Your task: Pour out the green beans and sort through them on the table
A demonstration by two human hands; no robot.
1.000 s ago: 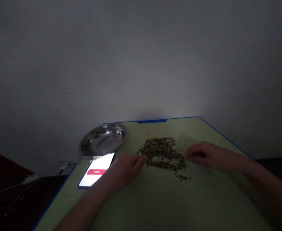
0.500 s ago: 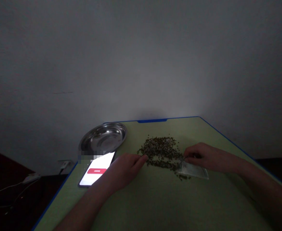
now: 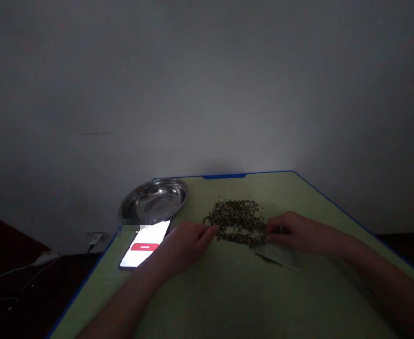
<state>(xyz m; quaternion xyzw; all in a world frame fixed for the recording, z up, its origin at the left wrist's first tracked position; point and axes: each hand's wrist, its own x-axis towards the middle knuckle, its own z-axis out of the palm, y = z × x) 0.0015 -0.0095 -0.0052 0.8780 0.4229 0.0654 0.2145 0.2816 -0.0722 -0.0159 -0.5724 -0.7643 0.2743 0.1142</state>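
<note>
A spread of small dark seeds or grains lies on the table between my hands. At its left edge is my left hand, thumb against curled fingers. What it holds, if anything, is hidden. My right hand is pinched at the right edge of the grains. It grips a small clear plastic bag by one edge, as far as the dim picture shows. The bag slants down toward the near side, with some grains under or inside it; I cannot tell which.
A round steel dish stands at the table's back left. In front of it lies a phone with a lit screen, close to my left forearm. The green table has a blue edge and meets a grey wall. Cables hang at the left.
My right hand has shifted slightly left, and the plastic bag has turned and tilted, its near corner lower. My left hand stays almost in place.
</note>
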